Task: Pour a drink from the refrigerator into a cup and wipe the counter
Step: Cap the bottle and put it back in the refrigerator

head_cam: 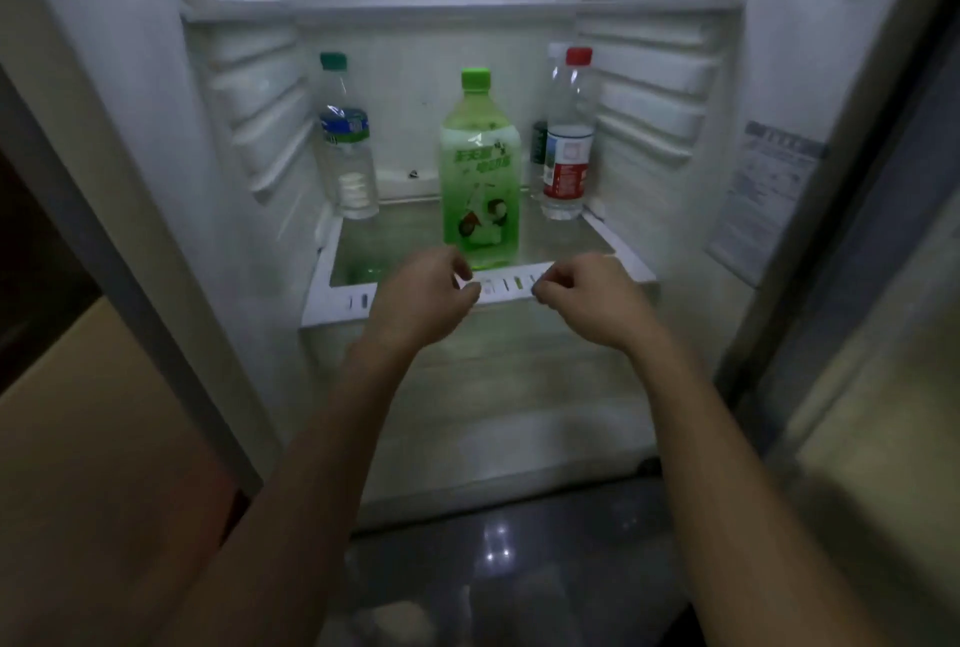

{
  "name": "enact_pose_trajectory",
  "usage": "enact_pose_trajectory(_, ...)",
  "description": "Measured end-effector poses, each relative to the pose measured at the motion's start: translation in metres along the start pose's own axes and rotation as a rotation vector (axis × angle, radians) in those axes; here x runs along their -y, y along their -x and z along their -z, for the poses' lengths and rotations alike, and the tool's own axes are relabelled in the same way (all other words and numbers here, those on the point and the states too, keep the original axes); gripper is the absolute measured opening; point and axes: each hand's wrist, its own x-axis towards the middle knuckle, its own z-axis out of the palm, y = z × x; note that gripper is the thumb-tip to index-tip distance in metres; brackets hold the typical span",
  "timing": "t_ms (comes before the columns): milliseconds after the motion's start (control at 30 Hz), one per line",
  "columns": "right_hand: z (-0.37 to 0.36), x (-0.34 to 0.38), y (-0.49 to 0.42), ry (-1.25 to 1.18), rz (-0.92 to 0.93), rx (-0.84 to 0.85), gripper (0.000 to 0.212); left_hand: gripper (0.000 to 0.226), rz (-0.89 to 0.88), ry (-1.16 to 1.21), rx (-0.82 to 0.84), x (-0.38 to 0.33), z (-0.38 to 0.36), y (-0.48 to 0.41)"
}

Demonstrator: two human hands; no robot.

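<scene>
The refrigerator stands open in front of me. A green drink bottle [480,168] with a green cap stands upright in the middle of the glass shelf [566,238]. Both my hands hover side by side at the shelf's white front rim, just below the bottle's base. My left hand [423,295] has its fingers curled in and holds nothing. My right hand [587,295] is likewise curled and holds nothing. Neither hand touches the bottle.
A clear water bottle with a teal cap [345,137] stands at the shelf's back left, and a red-capped water bottle [569,137] at the back right with another bottle behind it. The open door [810,178] is on the right. A dark glossy floor [498,568] lies below.
</scene>
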Motion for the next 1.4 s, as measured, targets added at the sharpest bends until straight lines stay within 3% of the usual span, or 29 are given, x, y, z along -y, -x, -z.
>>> enact_pose_trajectory(233,-0.024,-0.031,0.05,0.02,-0.118,0.172,0.026,0.024,0.01,-0.122,0.145,0.005,-0.023,0.055)
enact_pose_trajectory(367,-0.026,-0.034,0.082,0.004,-0.099,0.186,0.026,0.026,-0.024,-0.15,0.276,-0.001,-0.02,0.094)
enact_pose_trajectory(600,-0.017,-0.032,0.154,-0.073,-0.029,0.163,0.022,0.028,0.0,-0.242,0.255,-0.018,-0.019,0.184)
enact_pose_trajectory(1000,-0.02,-0.02,0.297,0.025,0.094,0.24,0.025,0.037,0.07,-0.39,0.493,-0.063,-0.013,0.342)
enact_pose_trajectory(1133,-0.017,-0.022,0.342,0.056,0.109,0.33,0.025,0.038,0.045,-0.373,0.503,-0.07,-0.006,0.37)
enact_pose_trajectory(1400,-0.005,-0.038,0.442,0.088,0.025,0.344,0.023,0.039,-0.068,-0.288,0.566,-0.073,-0.018,0.441)
